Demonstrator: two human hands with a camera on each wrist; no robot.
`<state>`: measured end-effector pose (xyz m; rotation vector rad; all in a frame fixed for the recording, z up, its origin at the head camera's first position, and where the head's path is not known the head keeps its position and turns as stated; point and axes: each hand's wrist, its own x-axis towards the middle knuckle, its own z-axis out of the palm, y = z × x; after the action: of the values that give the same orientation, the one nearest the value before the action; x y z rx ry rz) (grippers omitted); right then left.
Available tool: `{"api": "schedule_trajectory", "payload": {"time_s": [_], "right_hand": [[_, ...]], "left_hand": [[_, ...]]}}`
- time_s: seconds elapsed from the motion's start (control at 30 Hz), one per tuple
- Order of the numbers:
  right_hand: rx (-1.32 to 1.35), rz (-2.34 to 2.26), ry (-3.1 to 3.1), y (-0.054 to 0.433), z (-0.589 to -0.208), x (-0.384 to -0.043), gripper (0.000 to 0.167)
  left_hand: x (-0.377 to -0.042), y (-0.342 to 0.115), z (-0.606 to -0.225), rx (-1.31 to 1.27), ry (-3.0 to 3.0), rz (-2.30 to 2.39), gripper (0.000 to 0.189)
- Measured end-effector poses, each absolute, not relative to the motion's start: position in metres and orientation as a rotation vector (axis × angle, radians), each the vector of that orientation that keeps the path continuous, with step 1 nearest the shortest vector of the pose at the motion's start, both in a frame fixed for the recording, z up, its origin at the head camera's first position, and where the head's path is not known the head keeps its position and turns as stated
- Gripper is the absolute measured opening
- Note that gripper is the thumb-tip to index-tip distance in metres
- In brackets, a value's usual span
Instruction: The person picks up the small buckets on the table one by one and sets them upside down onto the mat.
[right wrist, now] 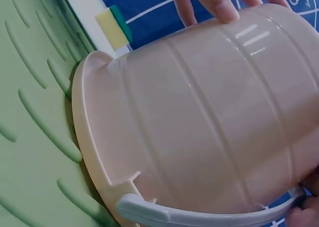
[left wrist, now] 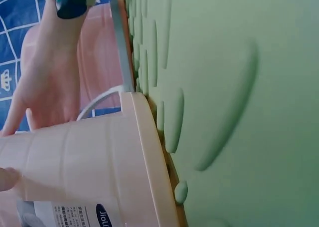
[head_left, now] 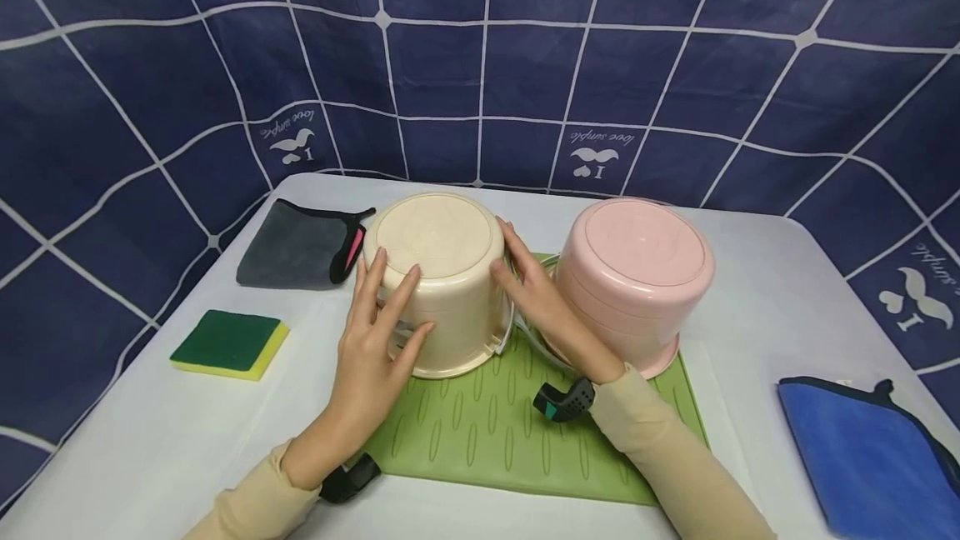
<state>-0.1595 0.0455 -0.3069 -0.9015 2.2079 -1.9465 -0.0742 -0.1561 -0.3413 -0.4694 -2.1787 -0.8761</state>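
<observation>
A cream bucket stands upside down on a green ridged mat, its base facing up. My left hand lies along its left side with fingers spread and fairly straight. On the opposite side, my right hand rests its extended fingers against the wall near the base. The bucket's grey handle hangs on the right side, close to the right hand. A printed label shows on the wall in the left wrist view. Just right of that hand is a pink bucket, also upside down on the mat.
On the left are a folded grey cloth and a green-and-yellow sponge. A blue cloth lies at the right edge of the white table. A dark blue checked curtain hangs behind.
</observation>
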Motion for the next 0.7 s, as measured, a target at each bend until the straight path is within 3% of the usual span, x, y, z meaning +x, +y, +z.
{"api": "schedule_trajectory", "payload": {"time_s": [0.33, 0.47, 0.7], "right_hand": [[-0.924, -1.988, 2.119, 0.045, -0.324, -0.182, 0.104], [-0.933, -2.018, 2.111, 0.045, -0.332, -0.188, 0.099], [-0.954, -2.07, 2.097, 0.044, -0.334, -0.189, 0.092]], "left_hand": [[-0.072, -0.152, -0.339, -0.446, -2.128, -0.897, 0.072], [-0.075, -0.159, -0.336, -0.418, -2.085, -0.953, 0.077], [-0.087, -0.19, -0.321, -0.257, -2.158, -1.465, 0.088]]}}
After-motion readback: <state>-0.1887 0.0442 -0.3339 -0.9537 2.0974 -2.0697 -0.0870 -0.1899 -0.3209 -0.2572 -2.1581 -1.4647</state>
